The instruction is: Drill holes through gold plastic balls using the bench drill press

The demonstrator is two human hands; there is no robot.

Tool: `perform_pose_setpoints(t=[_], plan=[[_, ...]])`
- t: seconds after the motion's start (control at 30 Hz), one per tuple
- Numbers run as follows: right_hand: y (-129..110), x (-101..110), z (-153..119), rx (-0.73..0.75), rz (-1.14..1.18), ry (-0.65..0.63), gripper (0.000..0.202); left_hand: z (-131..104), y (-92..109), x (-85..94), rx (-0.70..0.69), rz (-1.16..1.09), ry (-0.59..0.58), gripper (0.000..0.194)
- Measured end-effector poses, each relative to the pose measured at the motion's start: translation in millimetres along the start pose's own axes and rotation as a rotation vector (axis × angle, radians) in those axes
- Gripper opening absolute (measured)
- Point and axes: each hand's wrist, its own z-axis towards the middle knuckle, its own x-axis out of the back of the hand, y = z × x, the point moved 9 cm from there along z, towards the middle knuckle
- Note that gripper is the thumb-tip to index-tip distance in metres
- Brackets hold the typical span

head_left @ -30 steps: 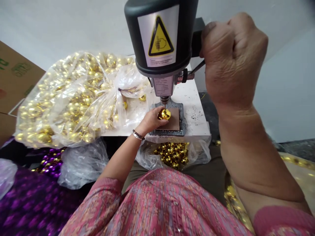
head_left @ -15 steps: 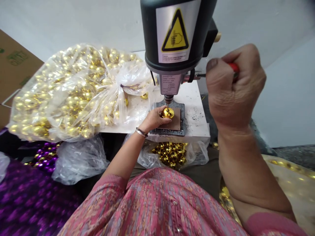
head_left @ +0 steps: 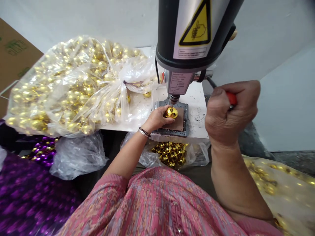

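Note:
Between the thumb and fingers of my left hand (head_left: 158, 118) is a shiny gold faceted ball (head_left: 171, 113), held on a brown board (head_left: 176, 124) over the grey base (head_left: 185, 119) of a drill press (head_left: 169, 39). The press's thin bit (head_left: 172, 106) comes down to the top of the ball; whether it has entered, I cannot tell. My right hand (head_left: 230, 111) is closed round the red-knobbed lever (head_left: 231, 99) at the side of the press.
Left of the press lies a large clear bag of gold balls (head_left: 61, 88) on the white table (head_left: 197, 127), with dark shavings about. An open bag of gold faceted balls (head_left: 172, 155) sits at my lap. Purple balls (head_left: 31, 196) and another gold-filled bag (head_left: 275, 183) flank me.
My right hand has moved downward with the lever, which now slants down. My left hand keeps the ball beneath the bit. The view has shifted slightly.

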Motion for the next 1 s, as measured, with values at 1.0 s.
perform_pose_setpoints(t=[1.0], plan=[[9.7,-9.6,60.5,-0.187,0.129,0.006,0.028,-26.7,15.7,8.0,-0.011,0.013,0.081,0.047]])
